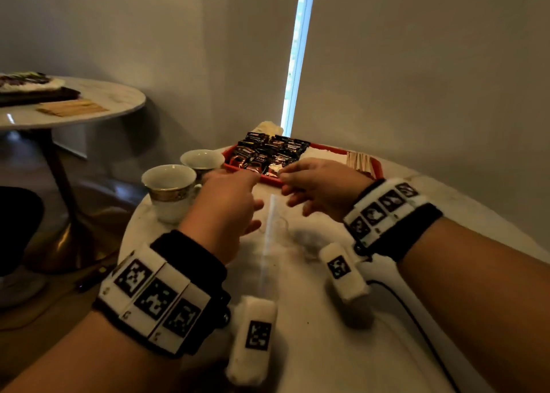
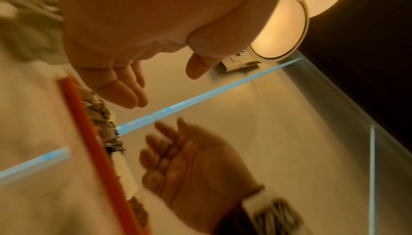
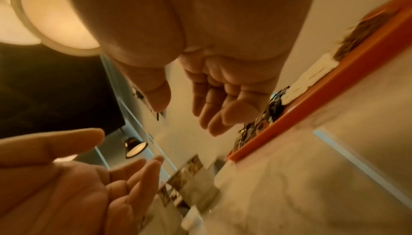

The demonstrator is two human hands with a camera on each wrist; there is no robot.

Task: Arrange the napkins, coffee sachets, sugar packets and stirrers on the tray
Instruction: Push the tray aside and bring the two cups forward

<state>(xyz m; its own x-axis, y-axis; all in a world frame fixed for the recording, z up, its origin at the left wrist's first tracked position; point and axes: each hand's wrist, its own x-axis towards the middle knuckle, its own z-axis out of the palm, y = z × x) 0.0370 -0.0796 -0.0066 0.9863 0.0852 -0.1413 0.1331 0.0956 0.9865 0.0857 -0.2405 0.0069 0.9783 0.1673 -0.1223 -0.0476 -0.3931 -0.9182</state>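
A red tray [image 1: 269,180] stands at the far side of the round white table [image 1: 315,363]. Black coffee sachets [image 1: 269,151] fill its left part, white paper items [image 1: 323,155] lie in the middle, and wooden stirrers [image 1: 358,161] sit at its right end. My left hand [image 1: 250,196] hovers just before the tray's near edge, fingers relaxed and empty. My right hand [image 1: 294,190] faces it a short way to the right, also loose and empty. In the wrist views my left hand [image 2: 133,88] and right hand [image 3: 211,104] show bare palms beside the tray rim [image 3: 312,97].
Two white cups with gold bands [image 1: 169,190] [image 1: 202,160] stand left of the tray, near the table's edge. A crumpled white thing [image 1: 268,126] lies behind the tray by the wall. A second round table [image 1: 119,94] with a dish stands far left.
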